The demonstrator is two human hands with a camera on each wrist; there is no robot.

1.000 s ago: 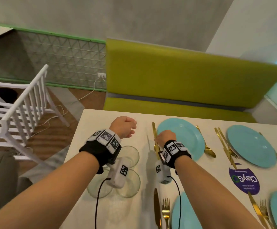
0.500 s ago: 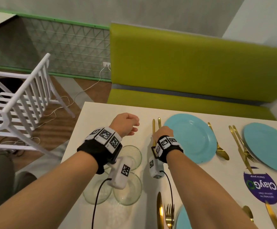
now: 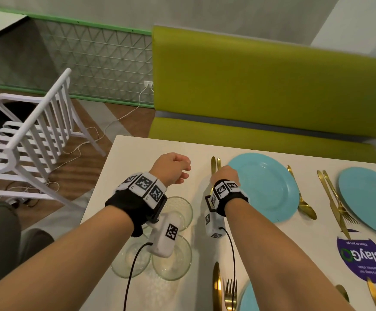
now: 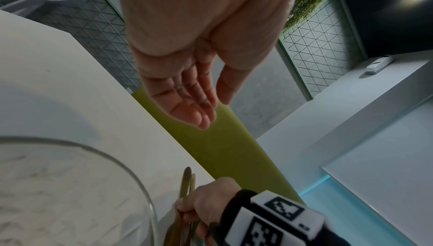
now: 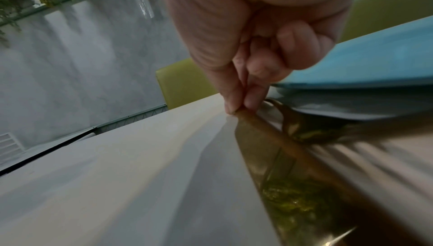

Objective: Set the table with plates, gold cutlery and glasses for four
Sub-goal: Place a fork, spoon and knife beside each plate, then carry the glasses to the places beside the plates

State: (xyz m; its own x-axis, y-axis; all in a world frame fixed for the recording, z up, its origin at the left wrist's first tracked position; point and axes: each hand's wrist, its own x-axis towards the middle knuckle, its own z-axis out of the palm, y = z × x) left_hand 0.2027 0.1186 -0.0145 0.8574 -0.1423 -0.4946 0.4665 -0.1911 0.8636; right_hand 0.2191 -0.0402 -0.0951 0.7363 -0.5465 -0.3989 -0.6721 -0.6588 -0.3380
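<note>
Gold knife and fork point(image 3: 215, 165) lie side by side on the pale surface point(image 3: 137, 153), just left of a turquoise plate point(image 3: 265, 187), long axes pointing toward the green bench point(image 3: 272, 86). The right hand point(image 3: 224, 176) pinches the knife's handle against the surface; the left hand point(image 3: 171, 164) hovers nearby, relaxed and empty. Four glasses point(image 3: 171, 261) cluster beneath the left wrist, closer to that hand, probably next.

The head view looks down over the bench point(image 3: 137, 153) from above; both wrist views sit low beside it, probably nearly touching, sharing the gold knife point(image 5: 269, 139) with it.
</note>
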